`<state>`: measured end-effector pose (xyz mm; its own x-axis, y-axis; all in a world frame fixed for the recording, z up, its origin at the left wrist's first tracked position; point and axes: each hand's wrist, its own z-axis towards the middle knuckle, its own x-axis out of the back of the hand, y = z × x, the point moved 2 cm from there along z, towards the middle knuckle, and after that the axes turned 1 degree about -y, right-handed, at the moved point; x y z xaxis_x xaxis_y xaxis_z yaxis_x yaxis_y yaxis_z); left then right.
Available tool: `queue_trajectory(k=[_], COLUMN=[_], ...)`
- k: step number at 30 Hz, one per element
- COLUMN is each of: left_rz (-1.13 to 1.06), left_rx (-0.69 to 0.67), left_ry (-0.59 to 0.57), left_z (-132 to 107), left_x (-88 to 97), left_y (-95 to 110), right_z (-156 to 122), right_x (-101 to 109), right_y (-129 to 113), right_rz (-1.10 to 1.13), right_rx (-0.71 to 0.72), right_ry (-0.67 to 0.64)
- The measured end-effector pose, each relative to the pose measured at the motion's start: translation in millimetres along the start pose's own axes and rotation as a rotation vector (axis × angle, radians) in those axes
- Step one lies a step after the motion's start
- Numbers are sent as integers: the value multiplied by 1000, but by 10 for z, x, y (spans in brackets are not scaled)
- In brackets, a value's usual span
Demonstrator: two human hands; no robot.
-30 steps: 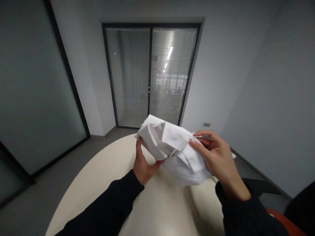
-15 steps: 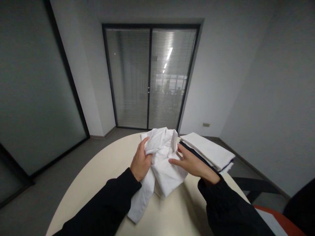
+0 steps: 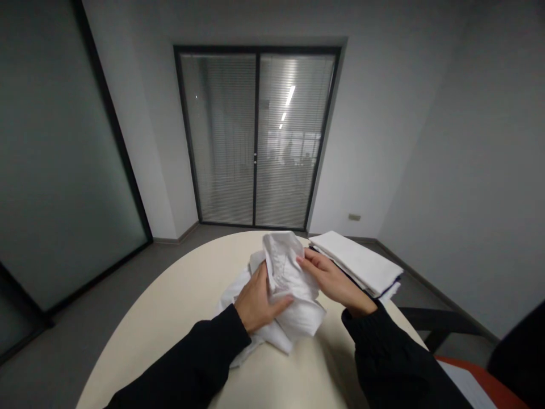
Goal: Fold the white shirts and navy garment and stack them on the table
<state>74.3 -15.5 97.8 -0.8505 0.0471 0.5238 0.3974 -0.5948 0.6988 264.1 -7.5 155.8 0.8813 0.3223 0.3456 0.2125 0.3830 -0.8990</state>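
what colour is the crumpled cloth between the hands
The crumpled cloth is white, best seen in the head view.

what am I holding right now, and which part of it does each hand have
Crumpled white cloth: your left hand grips its left side, your right hand its right edge.

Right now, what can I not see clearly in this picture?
Head view:
Crumpled white cloth: full shape, hidden by folds and left hand.
Folded white-and-dark cloth stack: near side, partly behind right hand.
Round cream table: near edge, cut off at bottom.
Beyond grey slatted blinds: too blurred.
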Motion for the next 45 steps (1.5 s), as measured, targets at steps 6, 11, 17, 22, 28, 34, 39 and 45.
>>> queue_trajectory(k=[6, 11, 17, 22, 28, 34, 39, 45], left_rz=[-327, -408, -200, -177, -141, -55, 32, -1], left_rx=[107, 234, 211, 45, -76, 58, 118, 128], left_ry=[-56, 91, 644, 208, 50, 142, 36, -62], left_z=[-12, 89, 193, 154, 40, 92, 131, 109], left_x=[-107, 49, 733, 739, 325, 484, 713, 614], left_y=[-88, -183, -114, 280, 373, 233, 268, 310], right_z=[19, -61, -162, -216, -168, -114, -324, -392], right_x=[-86, 74, 512, 427, -207, 262, 916, 1001], right_y=[52, -40, -149, -362, -472, 39, 668, 798], right_rz=[-225, -344, -535, -464, -103, -379, -1220, -1348], right_rx=[35, 24, 57, 149, 146, 13, -427, -582], right_ry=[-2, -75, 396, 555, -227, 47, 537, 558])
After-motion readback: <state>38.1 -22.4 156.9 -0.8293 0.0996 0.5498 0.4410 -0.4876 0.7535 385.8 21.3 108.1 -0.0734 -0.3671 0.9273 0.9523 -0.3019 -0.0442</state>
